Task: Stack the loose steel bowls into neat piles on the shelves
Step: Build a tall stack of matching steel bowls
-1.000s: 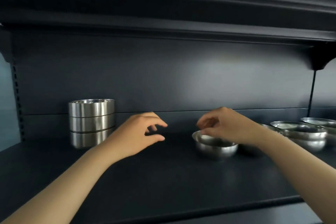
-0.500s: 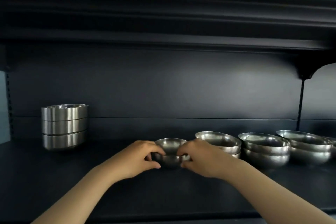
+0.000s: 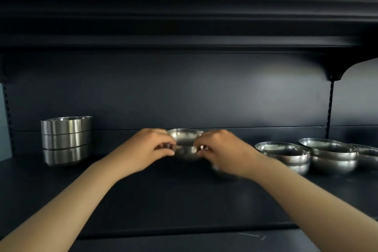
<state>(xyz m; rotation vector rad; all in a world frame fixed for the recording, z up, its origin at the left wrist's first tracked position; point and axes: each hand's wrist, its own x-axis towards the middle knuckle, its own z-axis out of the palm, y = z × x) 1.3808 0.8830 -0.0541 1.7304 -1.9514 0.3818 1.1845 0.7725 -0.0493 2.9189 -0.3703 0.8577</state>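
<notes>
A small round steel bowl (image 3: 185, 139) is held between both my hands, just above the dark shelf (image 3: 163, 194) near its middle. My left hand (image 3: 150, 148) grips its left rim and my right hand (image 3: 219, 149) grips its right rim. Under my right wrist a blurred bowl (image 3: 225, 173) rests on the shelf, mostly hidden. A pile of straight-sided steel bowls (image 3: 66, 140), three high, stands at the far left. To the right stand two piles of round bowls (image 3: 286, 154) (image 3: 331, 155).
Another shallow steel bowl (image 3: 368, 154) sits at the right edge, partly cut off. The shelf above (image 3: 184, 26) overhangs low. A bracket and slotted upright (image 3: 330, 100) divide the back wall at the right. Bare shelf lies between the left pile and my hands.
Both hands have lifted the small bowl up and away from me toward the back wall. The view has shifted, so the right-hand piles sit further right.
</notes>
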